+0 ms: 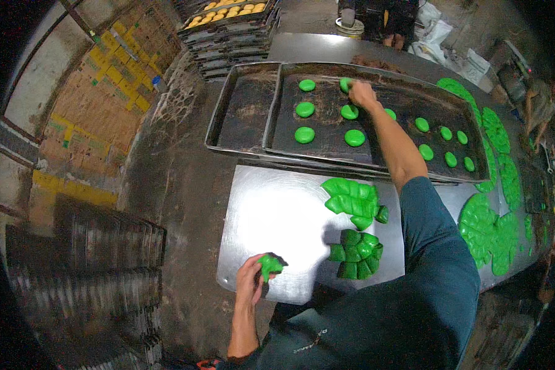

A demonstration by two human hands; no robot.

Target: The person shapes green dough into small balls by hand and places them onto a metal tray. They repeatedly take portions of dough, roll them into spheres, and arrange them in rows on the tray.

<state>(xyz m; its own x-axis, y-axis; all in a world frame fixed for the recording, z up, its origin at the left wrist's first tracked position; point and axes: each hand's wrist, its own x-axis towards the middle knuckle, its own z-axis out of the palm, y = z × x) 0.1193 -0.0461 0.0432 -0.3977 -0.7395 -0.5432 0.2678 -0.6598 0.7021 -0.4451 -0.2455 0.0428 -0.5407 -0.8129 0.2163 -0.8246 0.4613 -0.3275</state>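
Observation:
My left hand (246, 282), over the near left of the shiny metal table (253, 216), has its fingers around a torn lump of green dough (269, 265). Out over the dark baking tray (328, 126), my right hand (363, 94) is closed at the edge of a green dough round (345, 84) in the far row; its fingertips are partly hidden. Several more flat dough rounds (304, 135) sit in rows on the tray, and my forearm covers part of them. Two piles of cut green dough pieces (353, 198) lie on the table between me and the tray.
Large green dough sheets (478, 231) cover the right-hand tabletop. Stacked trays (228, 46) stand at the far left, the top one holding yellow rounds (228, 13). More dark stacked trays (105, 265) fill the lower left. Another person (401, 18) is beyond the table, near a bucket (349, 28).

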